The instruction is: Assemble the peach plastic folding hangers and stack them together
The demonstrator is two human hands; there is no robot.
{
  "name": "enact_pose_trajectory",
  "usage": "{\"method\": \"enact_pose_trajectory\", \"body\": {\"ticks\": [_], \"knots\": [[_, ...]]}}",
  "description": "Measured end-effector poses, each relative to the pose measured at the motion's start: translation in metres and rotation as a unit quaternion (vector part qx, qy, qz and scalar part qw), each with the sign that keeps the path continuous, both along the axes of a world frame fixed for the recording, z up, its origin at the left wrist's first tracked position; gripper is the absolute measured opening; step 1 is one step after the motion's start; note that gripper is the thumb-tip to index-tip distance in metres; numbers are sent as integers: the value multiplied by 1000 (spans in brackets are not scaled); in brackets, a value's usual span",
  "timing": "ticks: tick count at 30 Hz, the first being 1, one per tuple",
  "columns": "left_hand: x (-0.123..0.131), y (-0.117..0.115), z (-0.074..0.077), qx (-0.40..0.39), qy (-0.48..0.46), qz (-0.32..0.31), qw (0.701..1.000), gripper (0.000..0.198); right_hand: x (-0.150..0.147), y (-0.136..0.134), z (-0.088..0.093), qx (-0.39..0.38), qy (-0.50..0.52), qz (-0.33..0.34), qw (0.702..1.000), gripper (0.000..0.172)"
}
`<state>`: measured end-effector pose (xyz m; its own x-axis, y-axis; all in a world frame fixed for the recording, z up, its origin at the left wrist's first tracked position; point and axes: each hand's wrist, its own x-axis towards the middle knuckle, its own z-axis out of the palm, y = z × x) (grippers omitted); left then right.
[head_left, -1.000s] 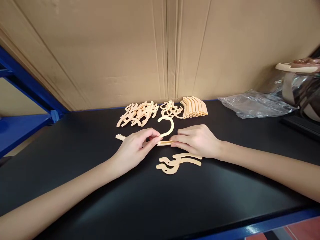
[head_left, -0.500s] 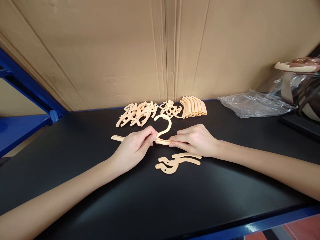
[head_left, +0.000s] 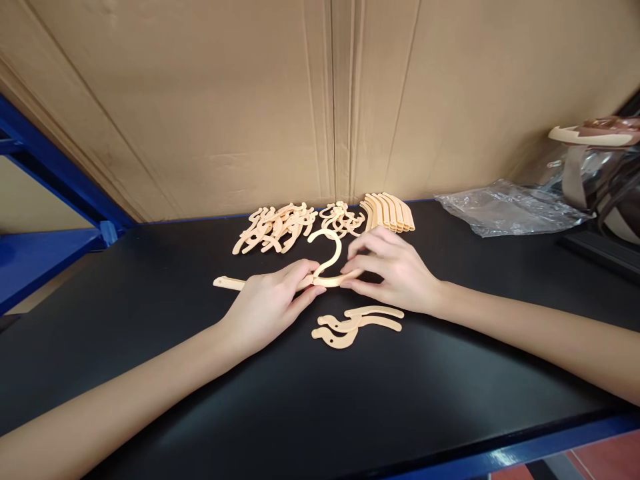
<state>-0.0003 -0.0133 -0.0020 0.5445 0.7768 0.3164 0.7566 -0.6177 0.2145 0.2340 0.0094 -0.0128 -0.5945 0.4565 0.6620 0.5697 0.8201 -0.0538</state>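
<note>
Between my two hands is a cream plastic clothes hanger (head_left: 327,282) with its curved hook (head_left: 336,252) standing up toward the back. My left hand (head_left: 267,297) pinches it close to the foot of the hook, and one straight arm of the hanger (head_left: 227,283) sticks out beyond that hand. On the other side, my right hand (head_left: 393,270) grips the opposite arm between thumb and fingers, hiding part of it. Just in front of the hands lie two loose curved hanger pieces (head_left: 334,339), partly overlapping, each with a small hole.
Along the back are a heap of curved pieces (head_left: 275,227), a small pile of hooks (head_left: 341,217) and a neat row of hanger arms (head_left: 390,210). A clear plastic bag (head_left: 510,208) lies at the right. A cardboard wall (head_left: 200,120) rises behind the black tabletop (head_left: 250,407).
My left hand has shifted slightly, its thumb now extended along the hanger's joint. The right hand's fingers have lifted and spread more, and the hanger's left arm reaches slightly farther left.
</note>
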Motion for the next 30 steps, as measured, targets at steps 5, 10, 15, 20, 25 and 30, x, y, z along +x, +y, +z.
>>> {"method": "enact_pose_trajectory", "body": {"ticks": [5, 10, 15, 20, 25, 30], "knots": [[0, -1, 2, -2, 14, 17, 1000, 26, 2, -3, 3, 108, 25, -36, 993, 15], [0, -1, 2, 1, 5, -17, 1000, 25, 0, -2, 1, 21, -58, 33, 998, 27], [0, 0, 0, 59, 11, -36, 998, 22, -3, -2, 3, -53, -55, -8, 997, 28], [1, 1, 1, 79, 21, -46, 996, 18, -1, 4, -1, -130, 0, -83, 988, 24], [0, 5, 2, 78, 28, -69, 994, 15, 4, 13, -6, -196, 33, -92, 976, 18], [1, 6, 0, 63, 20, -74, 995, 17, 5, 13, -7, -151, -4, -54, 987, 36]]}}
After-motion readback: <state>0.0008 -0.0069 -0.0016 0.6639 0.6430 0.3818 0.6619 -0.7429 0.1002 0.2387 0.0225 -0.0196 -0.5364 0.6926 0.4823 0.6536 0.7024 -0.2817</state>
